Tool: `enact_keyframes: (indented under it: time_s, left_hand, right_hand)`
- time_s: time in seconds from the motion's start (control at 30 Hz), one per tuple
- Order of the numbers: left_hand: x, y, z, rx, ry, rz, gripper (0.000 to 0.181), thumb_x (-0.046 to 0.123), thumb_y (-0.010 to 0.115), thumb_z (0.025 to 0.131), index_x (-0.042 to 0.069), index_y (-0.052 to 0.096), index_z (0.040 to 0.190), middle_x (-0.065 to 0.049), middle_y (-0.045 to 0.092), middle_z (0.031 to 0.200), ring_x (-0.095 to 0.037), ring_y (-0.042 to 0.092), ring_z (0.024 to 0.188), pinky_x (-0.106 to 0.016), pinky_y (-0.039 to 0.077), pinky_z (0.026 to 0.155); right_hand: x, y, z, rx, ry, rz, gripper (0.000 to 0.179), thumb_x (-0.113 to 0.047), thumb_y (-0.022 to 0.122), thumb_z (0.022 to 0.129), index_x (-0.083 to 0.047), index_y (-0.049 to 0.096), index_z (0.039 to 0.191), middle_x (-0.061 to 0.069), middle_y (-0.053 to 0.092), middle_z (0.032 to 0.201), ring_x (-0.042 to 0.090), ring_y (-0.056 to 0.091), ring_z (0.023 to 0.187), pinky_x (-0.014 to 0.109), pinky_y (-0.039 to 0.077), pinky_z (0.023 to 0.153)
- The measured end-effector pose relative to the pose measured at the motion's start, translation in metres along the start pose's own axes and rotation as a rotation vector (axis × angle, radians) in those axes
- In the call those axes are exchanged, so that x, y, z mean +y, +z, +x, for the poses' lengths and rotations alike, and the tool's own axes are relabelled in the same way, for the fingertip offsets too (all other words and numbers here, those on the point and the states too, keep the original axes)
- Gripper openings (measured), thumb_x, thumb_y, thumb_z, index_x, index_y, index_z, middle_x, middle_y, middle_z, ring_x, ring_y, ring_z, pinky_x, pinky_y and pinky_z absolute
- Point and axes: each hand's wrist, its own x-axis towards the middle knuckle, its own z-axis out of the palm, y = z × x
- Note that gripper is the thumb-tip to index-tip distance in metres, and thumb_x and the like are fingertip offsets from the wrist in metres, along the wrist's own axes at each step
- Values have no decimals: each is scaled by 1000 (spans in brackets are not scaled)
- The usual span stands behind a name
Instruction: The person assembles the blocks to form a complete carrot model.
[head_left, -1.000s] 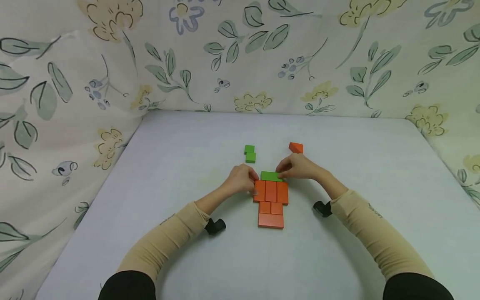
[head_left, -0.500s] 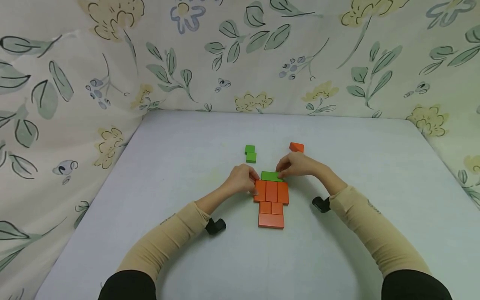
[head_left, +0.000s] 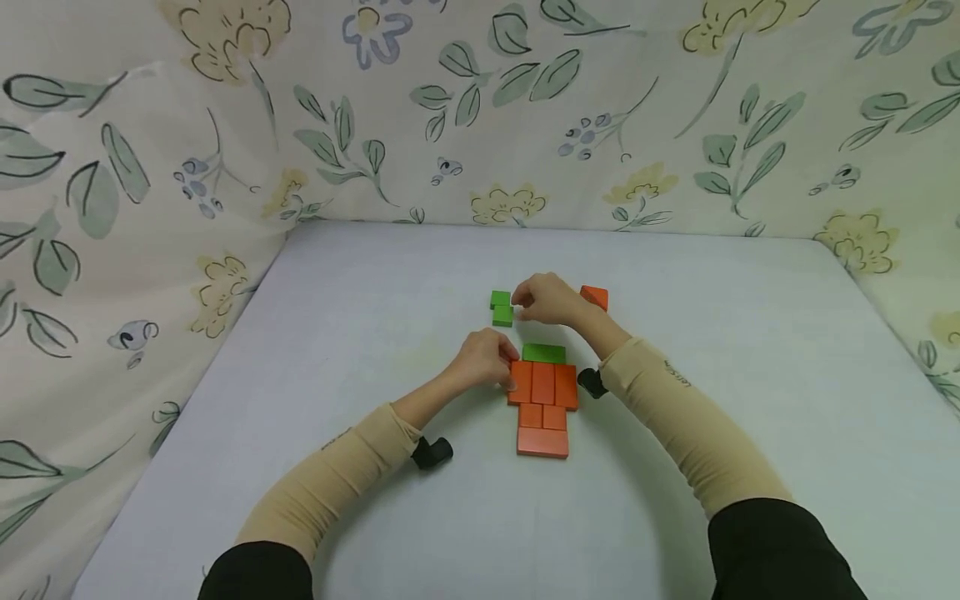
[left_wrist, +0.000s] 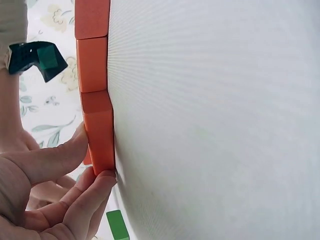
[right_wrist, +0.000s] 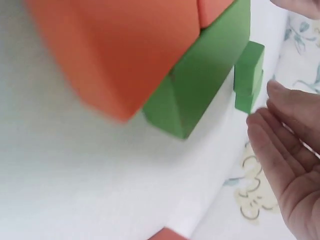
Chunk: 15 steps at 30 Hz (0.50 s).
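Note:
On the white table, several orange blocks (head_left: 542, 383) lie flat against one another, with a long green block (head_left: 543, 353) along their far edge. My left hand (head_left: 483, 358) holds the orange block at the left of the wide row (left_wrist: 101, 135), thumb on one side and fingertips at its far end. Past the long green block, my right hand (head_left: 547, 298) reaches beside two small green blocks (head_left: 502, 317) that touch each other. In the right wrist view, the fingers (right_wrist: 260, 132) are apart from the small blocks, with nothing between them and the thumb.
An orange wedge-shaped block (head_left: 596, 295) lies beyond the right wrist, partly covered by it. Floral fabric (head_left: 495, 108) rises behind the table's far edge and along the left side. Black wrist mounts (head_left: 432, 454) stick out under both forearms.
My right hand has let go of the long green block and moved away and left to the small green blocks. The left hand stays where it was.

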Motion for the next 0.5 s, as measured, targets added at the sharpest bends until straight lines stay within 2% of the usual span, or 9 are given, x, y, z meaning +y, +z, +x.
enact_keyframes:
  time_s: [0.27,0.37,0.5]
  left_hand:
    - [-3,1,1,1,49,14,34,0,88,64,-2,74,96,-8,71,85,-17,62,74,-23,50,67]
    - [-3,1,1,4,57,10,34,0,88,65,-2,74,96,-9,71,86,-17,63,75,-23,51,67]
    - [-4,0,1,5,47,16,35,1,88,65,-2,74,97,-9,71,86,-17,62,74,-23,51,67]
  right_hand:
    - [-10,11,16,-12,43,-104,28,-8,73,83,5,69,108,14,65,97,26,56,88,38,48,82]
    - [-10,12,15,-6,11,-136,26,-8,73,82,4,70,106,13,65,91,25,55,82,37,49,77]
    - [-8,9,12,-3,-79,-133,26,-6,71,81,5,72,105,13,67,89,23,56,80,36,50,75]
